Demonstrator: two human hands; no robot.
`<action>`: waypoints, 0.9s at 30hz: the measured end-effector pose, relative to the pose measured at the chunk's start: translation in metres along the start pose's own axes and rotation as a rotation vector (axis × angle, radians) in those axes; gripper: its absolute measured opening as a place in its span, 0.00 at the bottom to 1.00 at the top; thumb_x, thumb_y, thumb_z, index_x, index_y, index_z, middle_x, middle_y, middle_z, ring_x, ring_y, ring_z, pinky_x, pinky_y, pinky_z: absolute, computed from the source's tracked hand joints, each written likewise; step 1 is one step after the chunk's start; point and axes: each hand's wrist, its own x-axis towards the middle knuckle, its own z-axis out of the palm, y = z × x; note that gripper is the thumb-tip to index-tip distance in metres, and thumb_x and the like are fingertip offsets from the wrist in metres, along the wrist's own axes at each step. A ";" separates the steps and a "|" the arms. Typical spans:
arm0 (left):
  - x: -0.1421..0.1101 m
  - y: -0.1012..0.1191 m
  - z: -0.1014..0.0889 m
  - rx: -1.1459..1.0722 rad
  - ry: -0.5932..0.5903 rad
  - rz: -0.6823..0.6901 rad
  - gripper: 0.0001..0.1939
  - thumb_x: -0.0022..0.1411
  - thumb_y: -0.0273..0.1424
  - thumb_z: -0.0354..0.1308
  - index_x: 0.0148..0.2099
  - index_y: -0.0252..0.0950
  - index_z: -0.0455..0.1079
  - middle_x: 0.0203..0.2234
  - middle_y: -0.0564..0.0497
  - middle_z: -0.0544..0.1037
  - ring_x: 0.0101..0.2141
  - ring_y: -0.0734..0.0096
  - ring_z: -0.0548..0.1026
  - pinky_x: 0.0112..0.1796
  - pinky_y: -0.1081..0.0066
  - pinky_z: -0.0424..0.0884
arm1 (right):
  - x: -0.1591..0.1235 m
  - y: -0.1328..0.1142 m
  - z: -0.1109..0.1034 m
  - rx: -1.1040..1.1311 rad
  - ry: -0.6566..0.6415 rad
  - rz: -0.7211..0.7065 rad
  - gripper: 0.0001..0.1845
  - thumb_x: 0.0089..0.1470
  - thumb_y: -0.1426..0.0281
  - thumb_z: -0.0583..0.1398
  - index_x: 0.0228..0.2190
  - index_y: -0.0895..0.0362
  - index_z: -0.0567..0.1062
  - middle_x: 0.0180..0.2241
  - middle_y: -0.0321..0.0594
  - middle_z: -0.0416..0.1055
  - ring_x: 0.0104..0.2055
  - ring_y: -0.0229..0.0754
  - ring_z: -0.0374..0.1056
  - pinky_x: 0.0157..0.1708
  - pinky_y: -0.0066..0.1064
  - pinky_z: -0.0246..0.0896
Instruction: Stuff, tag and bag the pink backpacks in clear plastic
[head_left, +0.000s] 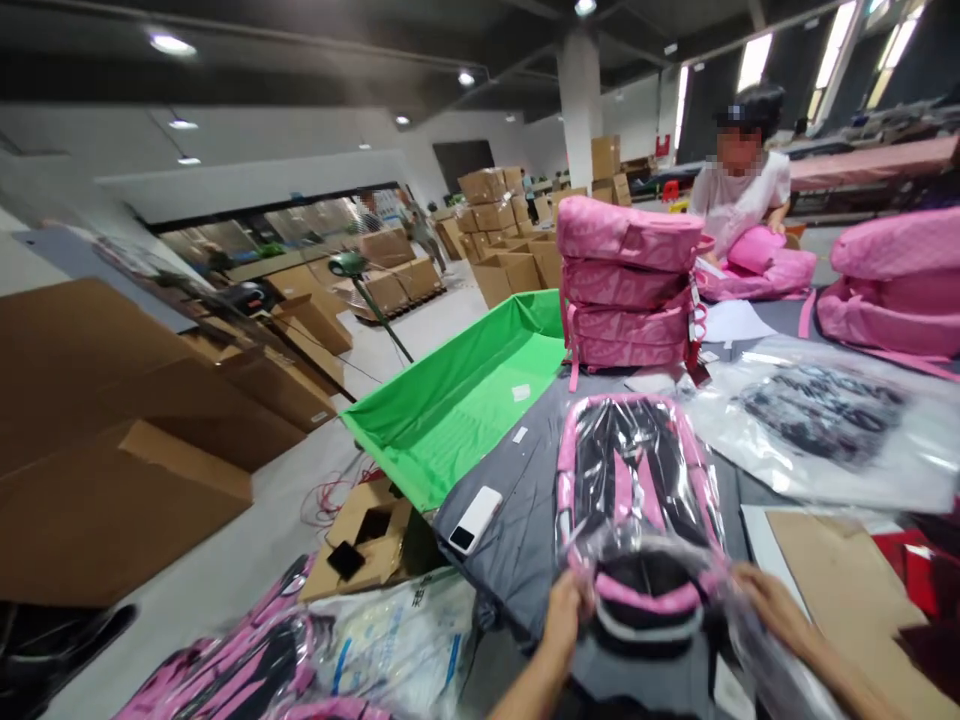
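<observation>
A pink and black backpack (636,480) lies on the grey-covered table with its straps facing up, inside a clear plastic bag (675,440). The near end of the bag gapes, showing a pink-trimmed edge of the backpack. My left hand (564,610) is closed on the left side of the bag's mouth. On the other side, my right hand (769,600) grips the bag's plastic, and a loose fold of it hangs below. Just beyond the backpack stands a stack of pink backpacks (630,285).
Left of the backpack, a white phone (475,520) lies near the table edge, beside a green fabric bin (465,400). Cardboard (847,590) and a plastic bag with a dark print (825,420) lie right. Wrapped backpacks (247,660) lie low left. A co-worker (739,190) handles pink bags across the table.
</observation>
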 end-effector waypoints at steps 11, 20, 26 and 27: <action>-0.039 -0.043 0.030 0.073 -0.125 -0.093 0.24 0.49 0.54 0.66 0.31 0.35 0.75 0.31 0.42 0.81 0.37 0.55 0.78 0.42 0.61 0.74 | -0.072 0.028 -0.005 -0.317 0.082 0.035 0.28 0.52 0.45 0.58 0.41 0.56 0.74 0.42 0.55 0.77 0.46 0.61 0.75 0.48 0.53 0.70; -0.026 -0.070 0.180 -0.008 -0.284 -0.116 0.20 0.38 0.29 0.76 0.36 0.33 0.75 0.29 0.48 0.77 0.37 0.59 0.76 0.45 0.63 0.70 | -0.063 0.014 0.047 -0.565 -0.192 0.174 0.19 0.59 0.76 0.50 0.49 0.60 0.71 0.41 0.56 0.79 0.40 0.56 0.77 0.37 0.40 0.66; -0.031 -0.062 0.145 -0.149 -0.497 -0.230 0.27 0.31 0.38 0.80 0.34 0.31 0.78 0.27 0.46 0.80 0.27 0.64 0.76 0.38 0.61 0.73 | -0.046 0.032 0.005 -0.211 -0.373 0.213 0.11 0.48 0.74 0.56 0.34 0.54 0.75 0.37 0.45 0.80 0.44 0.53 0.76 0.45 0.38 0.64; -0.031 -0.059 0.139 -0.176 -0.521 -0.233 0.29 0.30 0.40 0.81 0.35 0.31 0.78 0.28 0.45 0.80 0.28 0.64 0.77 0.39 0.62 0.73 | -0.046 0.033 0.002 -0.129 -0.397 0.218 0.09 0.47 0.73 0.56 0.32 0.54 0.75 0.37 0.45 0.80 0.45 0.53 0.75 0.48 0.38 0.64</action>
